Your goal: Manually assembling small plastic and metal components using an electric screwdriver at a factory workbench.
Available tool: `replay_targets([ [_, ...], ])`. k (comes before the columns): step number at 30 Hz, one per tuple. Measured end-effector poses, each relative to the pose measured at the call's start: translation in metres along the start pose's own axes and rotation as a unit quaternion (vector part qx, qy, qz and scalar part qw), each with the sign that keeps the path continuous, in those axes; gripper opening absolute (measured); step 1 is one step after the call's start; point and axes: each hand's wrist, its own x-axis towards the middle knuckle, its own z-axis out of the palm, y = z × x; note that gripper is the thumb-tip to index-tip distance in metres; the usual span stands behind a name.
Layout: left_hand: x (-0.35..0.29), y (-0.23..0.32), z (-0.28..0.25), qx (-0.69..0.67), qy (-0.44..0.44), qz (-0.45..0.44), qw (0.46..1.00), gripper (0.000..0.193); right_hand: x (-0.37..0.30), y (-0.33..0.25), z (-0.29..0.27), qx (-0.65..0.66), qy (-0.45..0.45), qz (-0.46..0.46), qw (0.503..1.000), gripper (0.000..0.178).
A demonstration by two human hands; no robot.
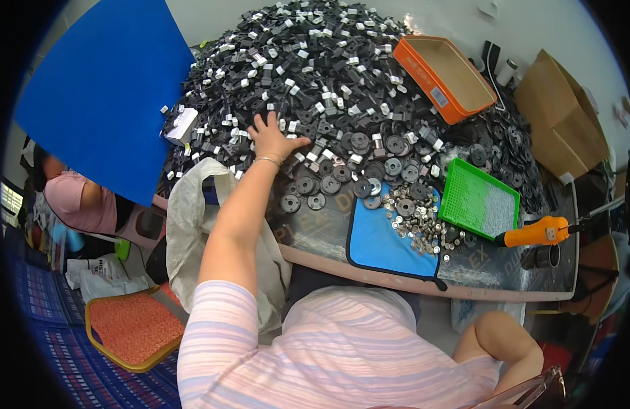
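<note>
My left hand [271,142] reaches forward with spread fingers onto the near slope of a big heap of small black plastic parts with white ends [281,61]. Its fingertips touch the parts, and I see nothing gripped in it. Round black discs with metal centres [328,183] lie at the heap's front edge, just right of my left wrist. My right arm [502,339] is bent at the lower right, and its hand is outside the picture.
A blue cloth [373,238] bears small metal pieces [414,221]. To its right are a green tray [458,184] of fine pins and an orange power screwdriver [536,233]. An orange box [482,102] and a cardboard box [560,116] stand behind. A whitish sack [192,238] hangs left.
</note>
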Motion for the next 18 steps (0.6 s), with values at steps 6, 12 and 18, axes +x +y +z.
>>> replay_targets([
  [6, -0.001, -0.038, 0.008, -0.085, 0.022, -0.022, 0.996, 0.100, 0.028, 0.020, -0.026, 0.024, 0.003, 0.032, 0.999, 0.018],
  [12, 0.014, -0.011, 0.024, -0.095, 0.044, -0.059, 0.993, 0.072, 0.071, 0.046, -0.052, -0.030, 0.020, -0.042, 0.998, 0.019],
  [18, 0.032, -0.046, 0.041, -0.070, 0.135, -0.003, 0.988, 0.061, 0.077, 0.050, -0.056, -0.140, 0.064, -0.122, 0.981, 0.027],
])
